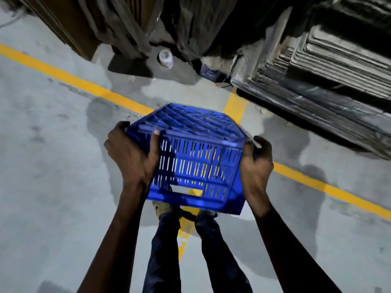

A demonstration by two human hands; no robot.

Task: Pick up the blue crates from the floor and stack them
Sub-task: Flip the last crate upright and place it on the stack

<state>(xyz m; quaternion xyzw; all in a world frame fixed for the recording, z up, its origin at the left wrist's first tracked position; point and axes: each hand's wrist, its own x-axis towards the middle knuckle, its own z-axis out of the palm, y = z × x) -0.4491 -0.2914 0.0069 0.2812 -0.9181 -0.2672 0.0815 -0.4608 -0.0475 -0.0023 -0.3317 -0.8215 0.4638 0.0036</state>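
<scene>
Two hands (131, 154) round one slotted, ribbed blue plastic crate (196, 163)

A grey concrete floor (53, 166) is crossed by a yellow line (84, 84) running from upper left to lower right. A small white tub (166, 59) lies beyond it, near dark draped sheeting (190, 28). A wrapped stack of flat sheets (330, 66) fills the upper right.

The grey concrete floor (53, 144) carries painted yellow lines (84, 83). A white cup (166, 58) lies toward its far edge, and wrapped stacks of flat sheets (330, 77) sit at the far right corner.
</scene>
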